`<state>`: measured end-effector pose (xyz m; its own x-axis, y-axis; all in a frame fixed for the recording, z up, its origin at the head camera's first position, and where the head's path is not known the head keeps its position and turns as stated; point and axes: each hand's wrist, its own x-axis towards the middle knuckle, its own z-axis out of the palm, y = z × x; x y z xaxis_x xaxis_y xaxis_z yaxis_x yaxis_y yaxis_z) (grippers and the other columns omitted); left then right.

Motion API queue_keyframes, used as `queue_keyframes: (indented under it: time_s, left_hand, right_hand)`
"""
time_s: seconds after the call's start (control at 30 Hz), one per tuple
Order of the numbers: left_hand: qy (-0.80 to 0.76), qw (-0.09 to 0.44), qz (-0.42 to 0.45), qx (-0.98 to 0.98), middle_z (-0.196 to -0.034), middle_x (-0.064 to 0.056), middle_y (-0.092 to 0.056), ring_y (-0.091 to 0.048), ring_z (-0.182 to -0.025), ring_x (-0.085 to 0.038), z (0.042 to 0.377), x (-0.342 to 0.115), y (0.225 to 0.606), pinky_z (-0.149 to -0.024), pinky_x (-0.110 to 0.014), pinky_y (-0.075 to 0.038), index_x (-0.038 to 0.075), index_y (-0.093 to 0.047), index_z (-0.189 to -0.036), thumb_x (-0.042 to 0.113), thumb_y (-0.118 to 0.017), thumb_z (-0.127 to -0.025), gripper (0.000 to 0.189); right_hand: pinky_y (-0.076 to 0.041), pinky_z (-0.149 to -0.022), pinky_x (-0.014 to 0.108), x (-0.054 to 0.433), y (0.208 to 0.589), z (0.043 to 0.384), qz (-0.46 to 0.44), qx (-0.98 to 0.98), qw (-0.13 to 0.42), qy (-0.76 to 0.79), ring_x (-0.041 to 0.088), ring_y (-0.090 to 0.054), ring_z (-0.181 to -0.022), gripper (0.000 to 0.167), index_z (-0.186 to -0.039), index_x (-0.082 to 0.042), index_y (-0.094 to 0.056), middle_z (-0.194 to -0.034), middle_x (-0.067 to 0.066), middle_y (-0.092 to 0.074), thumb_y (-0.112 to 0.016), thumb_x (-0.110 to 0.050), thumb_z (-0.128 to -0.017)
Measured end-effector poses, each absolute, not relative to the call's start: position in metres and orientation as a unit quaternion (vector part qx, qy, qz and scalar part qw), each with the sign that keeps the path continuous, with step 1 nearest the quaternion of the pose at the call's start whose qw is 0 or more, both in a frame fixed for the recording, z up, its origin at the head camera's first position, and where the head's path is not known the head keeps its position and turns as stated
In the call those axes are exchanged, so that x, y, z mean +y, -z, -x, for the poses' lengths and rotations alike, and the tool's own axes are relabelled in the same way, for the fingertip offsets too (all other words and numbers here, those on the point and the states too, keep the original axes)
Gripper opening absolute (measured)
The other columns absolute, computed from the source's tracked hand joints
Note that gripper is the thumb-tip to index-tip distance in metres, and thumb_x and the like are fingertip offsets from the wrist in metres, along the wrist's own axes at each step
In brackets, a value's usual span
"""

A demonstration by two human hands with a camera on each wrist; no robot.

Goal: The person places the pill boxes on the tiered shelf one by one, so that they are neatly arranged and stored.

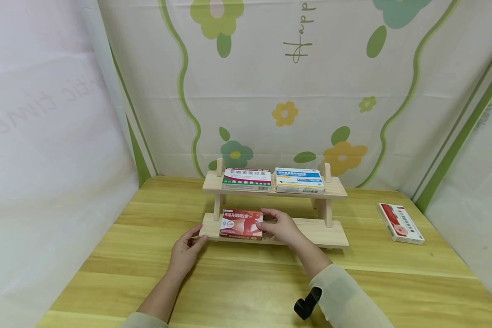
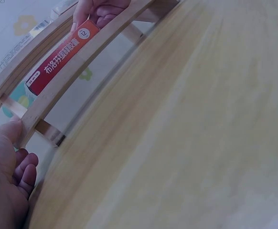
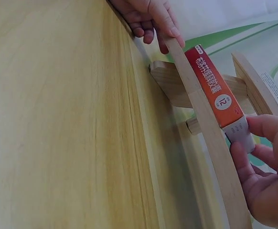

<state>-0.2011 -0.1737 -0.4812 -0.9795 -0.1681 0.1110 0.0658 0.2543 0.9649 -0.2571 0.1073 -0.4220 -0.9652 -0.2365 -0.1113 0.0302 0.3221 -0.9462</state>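
A two-tier wooden display rack (image 1: 303, 228) stands on the table. My left hand (image 1: 184, 253) grips the left end of its lower shelf, the thumb at the front edge. Toward the left of that shelf lies a red medicine box (image 1: 239, 224), its printed face up. My right hand (image 1: 284, 228) pinches the box at its right end. In the right wrist view, thumb and fingers sit around the white end flap of the red box (image 3: 215, 90). The left wrist view shows the left hand (image 2: 7, 167) at the shelf end, fingers curled beneath.
On the upper shelf lie a green-and-white medicine box (image 1: 247, 179) and a blue-and-white one (image 1: 299, 180). A red-and-white medicine box (image 1: 401, 223) lies on the table (image 1: 246, 287) to the right. Patterned cloth (image 1: 287, 91) hangs behind the rack and along both sides.
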Motion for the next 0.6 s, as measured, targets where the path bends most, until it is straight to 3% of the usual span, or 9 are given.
queue_keyframes:
  time_s: [0.33,0.6]
  left_hand:
    - [0.607,0.092,-0.032,-0.788,-0.130,-0.019,-0.059,-0.059,-0.089,-0.003,0.2015,-0.1749,0.4830,-0.074,-0.014,-0.049,0.004,-0.054,-0.139,0.021,-0.069,-0.093,0.051]
    - [0.603,0.089,-0.038,-0.792,-0.131,-0.017,-0.060,-0.059,-0.090,-0.006,0.2015,-0.1753,0.4838,-0.074,-0.015,-0.049,0.005,-0.055,-0.138,0.022,-0.068,-0.093,0.050]
  right_hand:
    - [-0.055,-0.065,0.027,0.1067,0.4222,0.2572,0.061,0.807,0.117,0.576,0.014,-0.065,-0.085,0.055,-0.139,-0.001,-0.052,-0.124,0.019,-0.064,-0.071,-0.014,-0.089]
    - [-0.056,-0.071,0.030,0.1151,0.4181,0.2521,0.044,0.801,0.101,0.588,0.016,-0.067,-0.090,0.055,-0.142,-0.007,-0.050,-0.140,0.016,-0.054,-0.070,-0.020,-0.092]
